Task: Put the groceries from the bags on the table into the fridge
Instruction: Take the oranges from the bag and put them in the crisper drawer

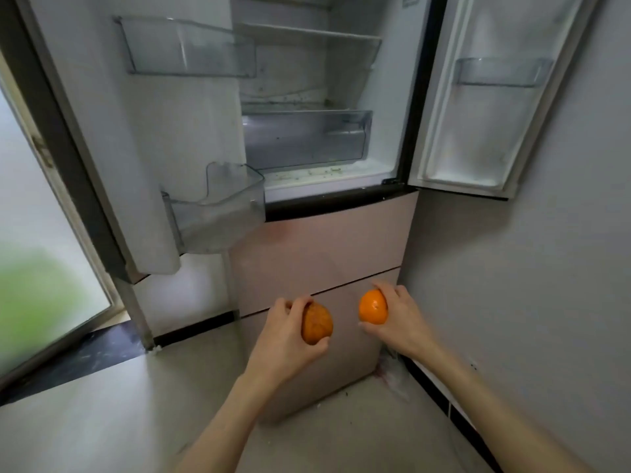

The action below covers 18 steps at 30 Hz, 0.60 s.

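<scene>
I stand before the fridge point(341, 233) with both upper doors swung open. My left hand point(285, 331) grips a dull, rough-skinned orange point(317, 323). My right hand point(397, 319) grips a brighter orange point(373, 307). Both hands hover low, in front of the pink lower drawers point(324, 254). Inside, a clear crisper drawer point(307, 138) sits under a glass shelf point(310, 32); both look empty. The bags and the table are out of sight.
The left door point(143, 131) carries an upper clear bin point(187, 47) and a lower clear bin point(218, 206). The right door point(485, 97) has one bin point(502, 71). A grey wall point(546, 268) is close on the right, a window point(41, 268) on the left.
</scene>
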Each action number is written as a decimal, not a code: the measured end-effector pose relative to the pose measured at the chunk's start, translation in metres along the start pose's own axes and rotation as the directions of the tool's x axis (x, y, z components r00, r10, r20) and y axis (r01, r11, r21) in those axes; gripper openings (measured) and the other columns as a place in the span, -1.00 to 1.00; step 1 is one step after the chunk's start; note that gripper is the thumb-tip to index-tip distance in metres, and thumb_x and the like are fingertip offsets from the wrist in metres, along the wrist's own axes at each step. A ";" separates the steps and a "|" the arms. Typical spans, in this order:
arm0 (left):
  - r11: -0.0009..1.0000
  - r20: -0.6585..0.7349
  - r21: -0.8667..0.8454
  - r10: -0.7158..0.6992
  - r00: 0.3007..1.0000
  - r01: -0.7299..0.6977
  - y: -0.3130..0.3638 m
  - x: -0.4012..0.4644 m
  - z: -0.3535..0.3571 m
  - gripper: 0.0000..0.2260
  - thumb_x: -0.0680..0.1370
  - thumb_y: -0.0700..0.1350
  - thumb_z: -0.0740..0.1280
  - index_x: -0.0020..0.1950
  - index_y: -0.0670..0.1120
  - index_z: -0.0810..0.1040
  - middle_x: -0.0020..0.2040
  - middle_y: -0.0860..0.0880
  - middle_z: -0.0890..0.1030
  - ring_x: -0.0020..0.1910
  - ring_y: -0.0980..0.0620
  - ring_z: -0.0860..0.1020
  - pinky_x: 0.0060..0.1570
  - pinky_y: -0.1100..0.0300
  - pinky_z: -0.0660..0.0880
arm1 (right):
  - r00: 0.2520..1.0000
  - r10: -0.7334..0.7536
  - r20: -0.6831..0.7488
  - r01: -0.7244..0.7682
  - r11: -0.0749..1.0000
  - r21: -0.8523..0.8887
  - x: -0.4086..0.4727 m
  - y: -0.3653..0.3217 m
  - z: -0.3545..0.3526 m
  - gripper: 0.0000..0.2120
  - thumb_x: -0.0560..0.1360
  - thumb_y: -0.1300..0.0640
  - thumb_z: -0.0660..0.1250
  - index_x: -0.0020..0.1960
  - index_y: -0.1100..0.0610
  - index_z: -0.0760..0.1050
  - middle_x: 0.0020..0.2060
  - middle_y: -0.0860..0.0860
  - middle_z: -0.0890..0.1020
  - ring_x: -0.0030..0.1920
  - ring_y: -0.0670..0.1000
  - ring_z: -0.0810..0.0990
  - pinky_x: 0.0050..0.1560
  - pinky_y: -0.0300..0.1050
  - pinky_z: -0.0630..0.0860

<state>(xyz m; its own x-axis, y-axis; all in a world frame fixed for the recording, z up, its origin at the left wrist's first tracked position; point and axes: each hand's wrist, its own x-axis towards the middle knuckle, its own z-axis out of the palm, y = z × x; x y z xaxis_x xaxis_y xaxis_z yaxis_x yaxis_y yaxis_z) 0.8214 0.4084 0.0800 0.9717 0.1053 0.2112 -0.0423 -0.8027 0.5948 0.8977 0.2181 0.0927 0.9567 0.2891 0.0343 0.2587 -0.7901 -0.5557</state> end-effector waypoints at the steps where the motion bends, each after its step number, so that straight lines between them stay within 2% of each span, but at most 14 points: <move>1: 1.000 -0.005 0.003 0.009 1.000 -0.009 0.001 0.022 0.005 -0.38 0.40 0.11 0.41 0.38 0.08 0.23 0.24 -0.03 0.30 0.22 0.00 0.35 0.14 0.23 0.40 | 1.000 0.001 -0.002 -0.001 1.000 -0.008 0.019 0.005 -0.005 -0.18 0.36 -0.07 0.46 0.47 -0.02 0.10 0.31 0.09 0.28 0.29 0.14 0.37 0.26 0.03 0.39; 7: 0.999 -0.099 0.033 0.019 0.995 -0.016 0.003 0.161 0.014 -0.30 0.40 0.09 0.41 0.44 0.00 0.15 0.30 -0.05 0.23 0.29 -0.01 0.30 0.20 0.14 0.40 | 0.995 -0.031 -0.091 0.027 0.999 -0.039 0.148 0.010 -0.048 -0.17 0.37 -0.06 0.45 0.49 -0.01 0.06 0.36 0.10 0.25 0.33 0.12 0.32 0.29 0.02 0.35; 12: 0.999 -0.200 0.027 0.043 0.979 -0.039 0.010 0.261 0.004 -0.31 0.40 0.08 0.42 0.43 -0.01 0.16 0.29 -0.04 0.21 0.30 0.01 0.25 0.18 0.17 0.34 | 0.988 -0.109 -0.114 0.107 0.994 -0.023 0.240 0.000 -0.077 -0.16 0.39 -0.06 0.44 0.50 -0.03 0.03 0.36 0.08 0.23 0.34 0.10 0.29 0.28 0.02 0.33; 18: 0.999 -0.281 -0.018 -0.030 0.959 0.026 0.016 0.340 0.008 -0.32 0.42 0.09 0.42 0.42 0.00 0.16 0.34 -0.03 0.17 0.33 -0.01 0.27 0.24 0.13 0.37 | 0.975 -0.190 -0.117 0.189 0.982 -0.025 0.341 -0.010 -0.101 -0.16 0.38 -0.07 0.45 0.50 -0.05 0.03 0.35 0.08 0.25 0.34 0.11 0.29 0.30 0.06 0.35</move>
<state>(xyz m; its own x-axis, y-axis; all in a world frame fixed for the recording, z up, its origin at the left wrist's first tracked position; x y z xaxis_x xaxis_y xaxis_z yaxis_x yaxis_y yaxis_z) 1.1529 0.4261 0.1549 0.8683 0.2898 0.4026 -0.0214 -0.7889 0.6141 1.2347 0.2702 0.1940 0.8989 0.3689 0.2362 0.4377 -0.7346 -0.5184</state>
